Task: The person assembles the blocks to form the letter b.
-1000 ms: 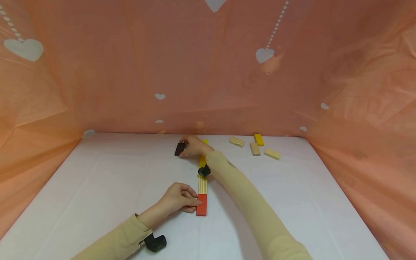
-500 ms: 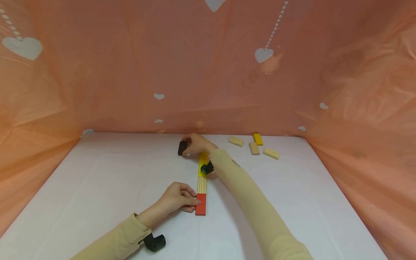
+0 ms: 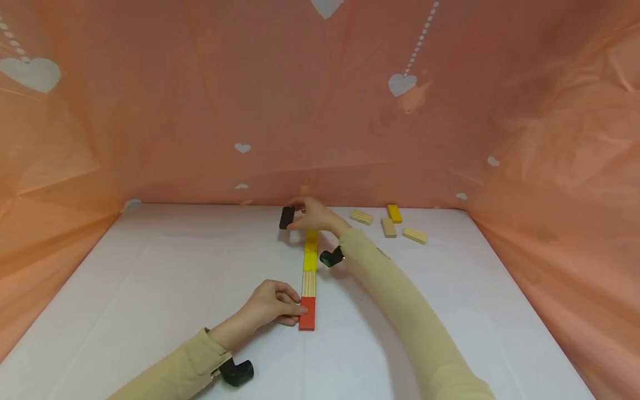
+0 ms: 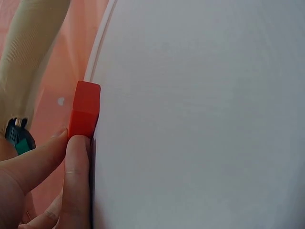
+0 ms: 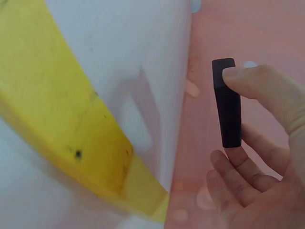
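Note:
In the head view, a red block [image 3: 307,314] forms the near end of a straight row. Behind it lie a ridged bare-wood block [image 3: 309,284] and a yellow stretch [image 3: 310,253], partly hidden at its far end. My left hand [image 3: 272,304] pinches the red block's left side, its thumb tip over the top edge; the left wrist view shows thumb and index finger against it. My right hand [image 3: 317,215] holds a black block [image 5: 230,109] between thumb and fingertips, raised over the table near the row's far end, its shadow below.
Several loose blocks lie at the back right: a yellow block [image 3: 394,214], a plain wood block [image 3: 388,228] and ridged wood blocks [image 3: 415,235]. An orange curtain [image 3: 280,111] with hearts encloses the white table [image 3: 190,266] at back and sides. Black cameras [image 3: 237,372] hang at both wrists.
My right hand has lifted the black block and brought it slightly right and up towards the row. My left hand has stayed at the red block.

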Motion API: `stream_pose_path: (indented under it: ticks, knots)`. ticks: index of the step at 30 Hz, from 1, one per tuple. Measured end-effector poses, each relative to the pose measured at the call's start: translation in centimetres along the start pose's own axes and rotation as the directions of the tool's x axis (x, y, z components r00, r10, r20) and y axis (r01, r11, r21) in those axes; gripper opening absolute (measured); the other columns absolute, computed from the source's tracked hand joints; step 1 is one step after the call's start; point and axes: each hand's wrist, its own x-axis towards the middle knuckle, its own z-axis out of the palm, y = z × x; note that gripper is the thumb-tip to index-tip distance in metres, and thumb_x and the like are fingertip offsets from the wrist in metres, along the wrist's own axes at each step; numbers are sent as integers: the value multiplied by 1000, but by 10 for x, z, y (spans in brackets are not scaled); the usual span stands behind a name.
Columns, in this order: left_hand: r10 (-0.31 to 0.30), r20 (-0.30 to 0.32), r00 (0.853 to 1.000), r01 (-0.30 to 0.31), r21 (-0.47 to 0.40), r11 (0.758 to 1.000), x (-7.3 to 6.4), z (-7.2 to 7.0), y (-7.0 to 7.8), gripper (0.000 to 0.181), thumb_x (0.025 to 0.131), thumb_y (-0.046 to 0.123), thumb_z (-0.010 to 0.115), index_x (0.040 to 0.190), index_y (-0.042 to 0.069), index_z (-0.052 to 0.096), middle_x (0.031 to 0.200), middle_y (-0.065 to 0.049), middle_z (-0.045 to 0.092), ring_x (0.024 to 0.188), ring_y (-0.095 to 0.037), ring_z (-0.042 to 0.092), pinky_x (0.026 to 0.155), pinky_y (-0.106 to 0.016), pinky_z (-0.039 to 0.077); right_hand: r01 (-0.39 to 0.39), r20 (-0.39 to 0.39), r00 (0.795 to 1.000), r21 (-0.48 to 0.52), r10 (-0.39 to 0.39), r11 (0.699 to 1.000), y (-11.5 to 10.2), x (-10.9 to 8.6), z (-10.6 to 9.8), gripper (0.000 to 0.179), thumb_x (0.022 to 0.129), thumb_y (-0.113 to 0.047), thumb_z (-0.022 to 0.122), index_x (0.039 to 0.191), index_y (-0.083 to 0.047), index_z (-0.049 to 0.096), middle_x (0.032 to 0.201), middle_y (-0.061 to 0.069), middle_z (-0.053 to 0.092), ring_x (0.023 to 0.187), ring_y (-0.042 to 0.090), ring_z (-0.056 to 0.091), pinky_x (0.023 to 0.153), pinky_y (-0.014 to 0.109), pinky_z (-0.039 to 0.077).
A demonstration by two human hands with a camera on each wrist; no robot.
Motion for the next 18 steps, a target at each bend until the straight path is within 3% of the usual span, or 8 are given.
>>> stream_pose_path:
  ticks: [8,18]
  knots:
    - [0,-8,1000,0,18,1000,2,0,-1,31,74,5,82,94,-7,62,74,-11,67,59,-19,67,60,-32,60,10,-51,999,54,-7,998,4,-23,-20,67,78,-11,80,133,6,48,126,16,54,120,36,48,107,40,39]
    - [-6,-15,1000,7,18,1000,1,1,1,30,75,3,81,96,-8,62,74,-11,66,59,-19,67,60,-33,60,26,-125,992,43,-21,999,20,-56,-40,62,78,-12,81,131,1,51,124,12,56,116,35,51,105,36,41]
